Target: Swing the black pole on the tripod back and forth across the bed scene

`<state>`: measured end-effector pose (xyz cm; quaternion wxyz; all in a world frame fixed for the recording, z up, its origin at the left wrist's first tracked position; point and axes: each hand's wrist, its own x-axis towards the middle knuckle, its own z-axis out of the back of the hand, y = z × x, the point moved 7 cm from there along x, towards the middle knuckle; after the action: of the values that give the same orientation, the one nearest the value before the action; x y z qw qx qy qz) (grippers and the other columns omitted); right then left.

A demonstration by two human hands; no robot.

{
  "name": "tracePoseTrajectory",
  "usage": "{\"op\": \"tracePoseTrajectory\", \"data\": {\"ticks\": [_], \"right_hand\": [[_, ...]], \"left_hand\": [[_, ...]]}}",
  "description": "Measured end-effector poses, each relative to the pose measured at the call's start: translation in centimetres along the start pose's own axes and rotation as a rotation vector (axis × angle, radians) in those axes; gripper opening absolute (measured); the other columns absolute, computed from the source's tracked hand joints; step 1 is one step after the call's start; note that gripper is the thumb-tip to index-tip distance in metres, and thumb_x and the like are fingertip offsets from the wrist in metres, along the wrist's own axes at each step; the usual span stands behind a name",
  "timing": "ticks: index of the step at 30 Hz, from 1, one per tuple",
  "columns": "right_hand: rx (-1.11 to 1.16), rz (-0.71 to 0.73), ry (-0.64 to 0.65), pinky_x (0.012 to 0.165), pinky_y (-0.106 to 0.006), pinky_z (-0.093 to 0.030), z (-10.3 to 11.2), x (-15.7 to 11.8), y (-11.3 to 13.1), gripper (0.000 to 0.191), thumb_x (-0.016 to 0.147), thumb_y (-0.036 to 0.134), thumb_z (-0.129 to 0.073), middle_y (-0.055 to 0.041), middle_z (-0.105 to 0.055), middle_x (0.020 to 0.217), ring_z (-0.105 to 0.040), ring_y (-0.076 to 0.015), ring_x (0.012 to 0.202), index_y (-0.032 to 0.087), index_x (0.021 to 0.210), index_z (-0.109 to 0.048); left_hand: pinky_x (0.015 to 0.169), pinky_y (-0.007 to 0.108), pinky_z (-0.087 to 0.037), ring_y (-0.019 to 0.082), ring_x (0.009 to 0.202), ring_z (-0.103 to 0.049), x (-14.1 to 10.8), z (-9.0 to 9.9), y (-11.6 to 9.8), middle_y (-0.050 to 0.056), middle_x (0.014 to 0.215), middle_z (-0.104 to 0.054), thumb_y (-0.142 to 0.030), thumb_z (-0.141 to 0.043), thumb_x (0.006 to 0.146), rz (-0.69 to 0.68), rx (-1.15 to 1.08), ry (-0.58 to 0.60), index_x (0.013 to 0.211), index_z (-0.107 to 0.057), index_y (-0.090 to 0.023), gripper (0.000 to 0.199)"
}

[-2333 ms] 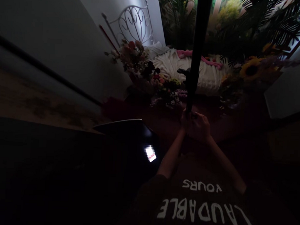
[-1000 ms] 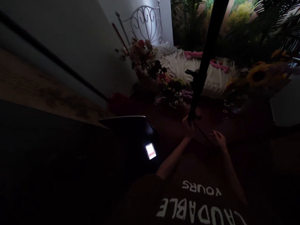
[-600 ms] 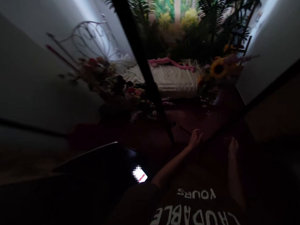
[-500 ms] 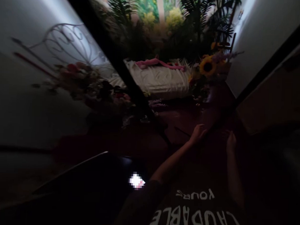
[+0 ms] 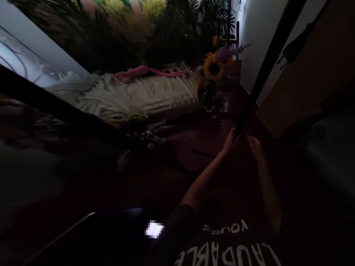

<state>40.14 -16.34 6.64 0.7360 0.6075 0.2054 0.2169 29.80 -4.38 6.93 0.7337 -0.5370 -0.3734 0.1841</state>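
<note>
The room is dark and my hands are dim. My left hand is at the lower part of a slanting black pole, its fingers and thumb closed around it. Just to the right, my right hand is raised beside the pole with fingers bent together. Anything between those fingers is too dark to make out. Further up, a black power plug with two prongs dangles on its cord to the right of the pole.
Ahead, a bench draped in cream cloth carries a pink plush toy. Sunflowers stand at its right end. Another black bar crosses the left side. A dark glossy surface lies lower left, and a brown panel stands right.
My view has swung right, and the bench has shifted left in it. My right hand has come closer to my left at the pole. The hanging plug has come into sight.
</note>
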Motion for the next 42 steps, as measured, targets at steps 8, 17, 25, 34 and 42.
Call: {"op": "tracePoseTrajectory", "data": {"ticks": [8,17,25,34,42], "right_hand": [[-0.004,0.252,0.001,0.093,-0.04,-0.051,0.3,0.3,1.9,0.028,0.071,0.036,-0.064,-0.0086,-0.072,0.098,-0.067,-0.0203,0.095,0.016,0.092,-0.067],[-0.086,0.356,0.008,0.087,-0.037,-0.054,-2.3,0.0,6.0,0.043,0.076,0.044,-0.068,-0.0102,-0.072,0.107,-0.068,-0.0223,0.098,0.017,0.109,-0.066],[-0.425,0.517,-0.039,0.09,-0.04,-0.051,-4.6,-0.4,7.8,0.041,0.084,0.06,-0.056,-0.0086,-0.072,0.096,-0.067,-0.0246,0.093,0.022,0.096,-0.067],[-0.258,0.612,-0.102,0.095,-0.039,-0.05,-3.7,0.4,14.2,0.053,0.084,0.061,-0.055,-0.011,-0.069,0.109,-0.065,-0.0245,0.104,0.018,0.113,-0.062],[-0.234,0.717,-0.064,0.096,-0.039,-0.05,-3.4,1.3,19.1,0.053,0.087,0.063,-0.047,-0.0058,-0.067,0.108,-0.063,-0.0239,0.11,0.023,0.12,-0.059]], "left_hand": [[0.091,0.033,-0.05,0.019,0.098,-0.064,0.0,-0.1,0.3,0.01,0.108,-0.064,-0.039,-0.049,0.092,0.028,-0.008,0.035,0.133,-0.04,-0.02,0.047],[0.093,0.036,-0.05,0.02,0.103,-0.063,0.1,-0.1,0.2,0.013,0.115,-0.063,-0.033,-0.05,0.091,-0.032,-0.002,0.032,0.132,-0.04,-0.02,0.044],[0.096,0.039,-0.048,0.021,0.112,-0.06,0.4,-0.4,0.9,0.018,0.126,-0.057,-0.033,-0.046,0.092,-0.093,0.004,0.045,0.134,-0.033,-0.015,0.048],[0.091,0.037,-0.05,0.021,0.103,-0.063,0.1,0.1,-0.2,0.014,0.125,-0.06,-0.038,-0.05,0.091,-0.007,0.053,0.089,0.14,-0.036,-0.02,0.054],[0.075,0.026,-0.049,0.015,0.08,-0.065,0.0,0.4,-1.2,0.004,0.096,-0.069,-0.044,-0.043,0.094,0.134,0.141,0.055,0.128,-0.049,-0.024,0.04]]}}
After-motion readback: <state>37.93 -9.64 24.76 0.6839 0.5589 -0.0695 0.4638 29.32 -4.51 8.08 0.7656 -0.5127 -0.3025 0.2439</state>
